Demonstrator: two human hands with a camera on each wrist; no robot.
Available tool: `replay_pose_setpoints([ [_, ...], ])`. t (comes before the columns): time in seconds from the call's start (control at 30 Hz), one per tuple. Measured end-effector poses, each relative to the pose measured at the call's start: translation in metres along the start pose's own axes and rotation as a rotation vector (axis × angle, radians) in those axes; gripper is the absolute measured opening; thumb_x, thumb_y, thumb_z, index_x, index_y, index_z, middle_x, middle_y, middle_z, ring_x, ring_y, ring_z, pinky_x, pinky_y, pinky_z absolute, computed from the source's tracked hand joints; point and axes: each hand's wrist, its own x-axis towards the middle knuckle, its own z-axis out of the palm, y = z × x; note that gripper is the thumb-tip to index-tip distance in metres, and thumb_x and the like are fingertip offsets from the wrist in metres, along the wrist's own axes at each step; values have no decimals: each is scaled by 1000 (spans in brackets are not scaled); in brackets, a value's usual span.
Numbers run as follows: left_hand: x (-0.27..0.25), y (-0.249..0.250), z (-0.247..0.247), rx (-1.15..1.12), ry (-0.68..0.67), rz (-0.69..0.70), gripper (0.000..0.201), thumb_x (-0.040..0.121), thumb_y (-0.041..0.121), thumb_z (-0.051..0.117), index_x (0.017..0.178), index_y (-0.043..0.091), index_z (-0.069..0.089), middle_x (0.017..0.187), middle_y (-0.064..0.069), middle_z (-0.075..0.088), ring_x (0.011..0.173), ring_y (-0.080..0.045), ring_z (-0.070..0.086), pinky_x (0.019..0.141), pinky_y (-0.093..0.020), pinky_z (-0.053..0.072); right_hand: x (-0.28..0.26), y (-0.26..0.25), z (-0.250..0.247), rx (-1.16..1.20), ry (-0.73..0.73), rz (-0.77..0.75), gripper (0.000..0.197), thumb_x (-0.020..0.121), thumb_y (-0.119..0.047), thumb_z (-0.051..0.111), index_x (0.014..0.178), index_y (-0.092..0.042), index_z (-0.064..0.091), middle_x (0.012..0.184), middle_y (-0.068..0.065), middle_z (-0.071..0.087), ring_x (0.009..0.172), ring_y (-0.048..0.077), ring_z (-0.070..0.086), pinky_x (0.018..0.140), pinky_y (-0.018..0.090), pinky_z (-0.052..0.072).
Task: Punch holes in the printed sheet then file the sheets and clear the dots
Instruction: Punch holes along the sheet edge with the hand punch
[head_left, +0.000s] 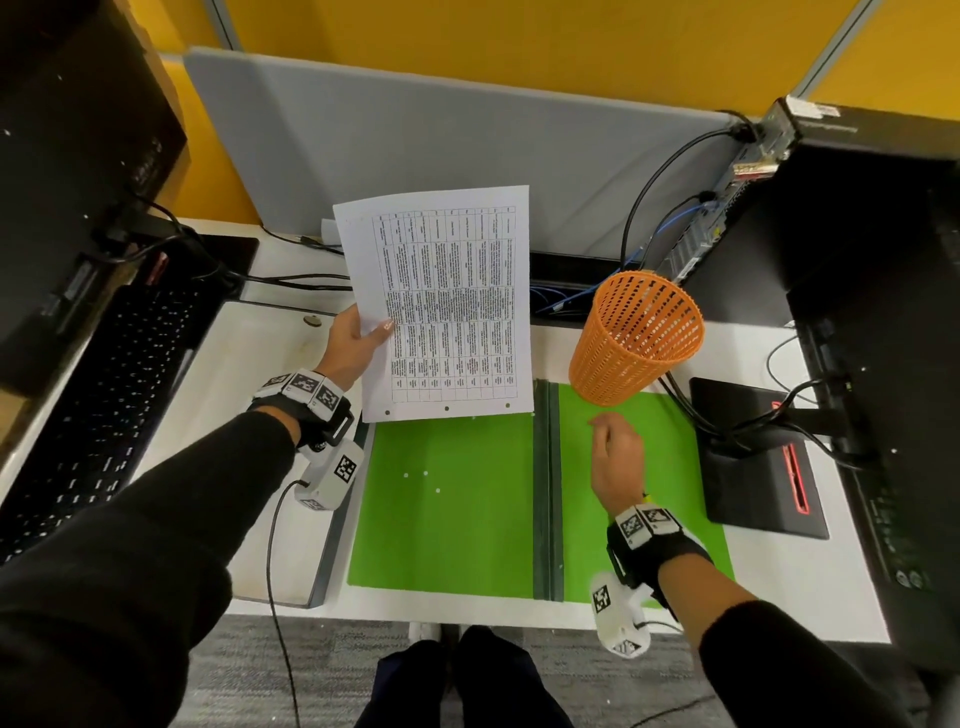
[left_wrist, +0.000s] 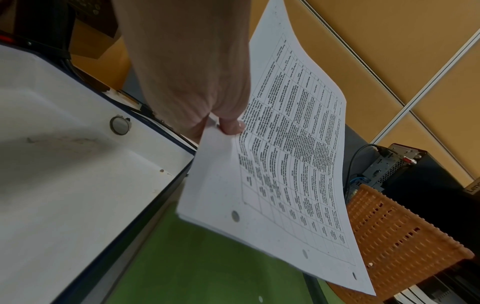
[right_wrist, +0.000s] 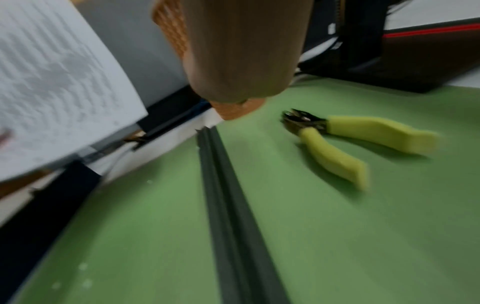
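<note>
Lying open on the white desk (head_left: 571, 358), a green folder (head_left: 441, 519); left hand (head_left: 353, 338) pinches printed sheets (head_left: 447, 301), right hand (head_left: 615, 462) relaxed.

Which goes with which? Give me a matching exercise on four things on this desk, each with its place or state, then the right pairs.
Things:
1. printed sheets
2. hole punch
3. paper dots
4. orange basket

Places or states:
A. scattered on the left half of the open green folder
B. pinched in the left hand, lifted off the desk
C. upright at the folder's far right corner
D. lying on the folder's right half, near the right hand, untouched

Pairs: 1-B, 2-D, 3-A, 4-C
</note>
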Motion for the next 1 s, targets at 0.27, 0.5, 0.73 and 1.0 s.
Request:
replay_pose_setpoints([
  [0.27, -6, 12, 6, -36, -54, 4, 40, 92, -3, 51, 131, -8, 45, 133, -23, 53, 118, -34, 56, 99, -46, 47, 69, -107, 0, 692, -374, 62, 62, 86, -21, 65, 138, -9, 33, 110, -9, 63, 95, -4, 62, 76, 8, 48],
  [0.5, -16, 21, 25, -95, 73, 91, 32, 95, 0, 47, 126, -7, 50, 120, -15, 61, 103, -19, 64, 93, -36, 52, 67, -127, 15, 699, -81, -108, 24, 86, 6, 55, 110, 2, 54, 105, 6, 63, 101, 17, 62, 87, 17, 52],
  [0.73, -34, 6, 46, -43, 105, 110, 31, 97, 7, 48, 126, -2, 52, 118, -8, 61, 104, -10, 62, 95, -29, 50, 46, -110, 33, 617, -18, -76, 37, 89, 0, 55, 125, -3, 48, 113, -5, 58, 101, -4, 53, 80, -5, 39],
  [1.0, -35, -11, 41, -18, 103, 66, 33, 96, 6, 48, 128, 0, 51, 122, -7, 59, 106, -14, 62, 96, -34, 48, 48, -97, 42, 533, -52, -60, 19, 94, -4, 49, 111, -4, 56, 103, 6, 65, 95, 15, 62, 82, 25, 51],
])
